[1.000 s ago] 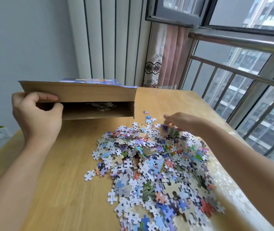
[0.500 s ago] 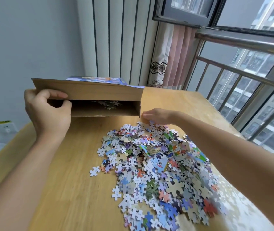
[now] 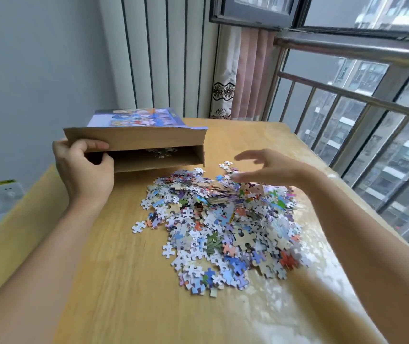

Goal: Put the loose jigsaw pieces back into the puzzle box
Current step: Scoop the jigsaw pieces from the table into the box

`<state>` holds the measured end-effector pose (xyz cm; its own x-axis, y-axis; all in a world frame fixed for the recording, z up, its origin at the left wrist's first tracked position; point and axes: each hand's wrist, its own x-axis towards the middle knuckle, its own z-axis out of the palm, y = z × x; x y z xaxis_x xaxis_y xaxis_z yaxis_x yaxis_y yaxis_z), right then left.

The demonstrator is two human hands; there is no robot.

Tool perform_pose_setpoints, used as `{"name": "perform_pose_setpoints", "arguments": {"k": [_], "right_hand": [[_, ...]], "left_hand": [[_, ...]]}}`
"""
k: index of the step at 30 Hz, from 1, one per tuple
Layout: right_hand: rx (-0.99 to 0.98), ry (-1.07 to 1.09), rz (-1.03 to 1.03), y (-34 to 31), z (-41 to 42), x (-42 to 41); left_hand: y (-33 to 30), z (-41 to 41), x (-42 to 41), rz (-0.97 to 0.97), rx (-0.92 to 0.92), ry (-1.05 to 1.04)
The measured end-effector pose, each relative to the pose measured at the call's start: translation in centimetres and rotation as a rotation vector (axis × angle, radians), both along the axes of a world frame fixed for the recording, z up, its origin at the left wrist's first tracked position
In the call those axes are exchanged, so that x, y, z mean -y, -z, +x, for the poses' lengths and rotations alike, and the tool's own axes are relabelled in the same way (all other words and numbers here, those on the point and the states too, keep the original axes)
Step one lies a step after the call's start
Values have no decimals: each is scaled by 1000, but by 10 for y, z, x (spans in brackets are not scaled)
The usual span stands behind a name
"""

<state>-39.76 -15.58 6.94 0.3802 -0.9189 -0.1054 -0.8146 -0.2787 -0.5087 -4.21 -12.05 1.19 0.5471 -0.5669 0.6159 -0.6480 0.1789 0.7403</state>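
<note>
One light wooden table fills the room's corner by the window, and everything else sits on it or over it. One flat brown cardboard puzzle box with a blue printed picture on its top lies at the table's far side, its open end facing the near edge; a few pieces show dimly on its floor inside, too dark and small to count. Just in front of that opening spreads one large heap of loose colourful jigsaw pieces, far too many to count, reaching toward the near right of the table. One white piece lies just apart at the heap's left edge, and two or three more lie beyond its far right.

Two hands are out. The left hand grips the box's left end, thumb on the raised flap. The right hand hovers over the heap's far edge, blurred, fingers spread loosely and holding nothing that I can see.
</note>
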Motion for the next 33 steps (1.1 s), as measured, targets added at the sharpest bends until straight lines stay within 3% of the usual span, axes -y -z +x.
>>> {"name": "perform_pose_setpoints", "arguments": {"k": [4, 9, 25, 33], "right_hand": [[-135, 72, 130, 4, -36, -24], [-103, 170, 238, 28, -47, -37], [322, 398, 122, 44, -5, -35], [453, 350, 154, 45, 2, -41]], "left_hand": [[0, -9, -16, -47, 104, 30], [-1, -20, -23, -126, 183, 82], [9, -30, -19, -111, 165, 86], [5, -32, -20, -97, 147, 94]]}}
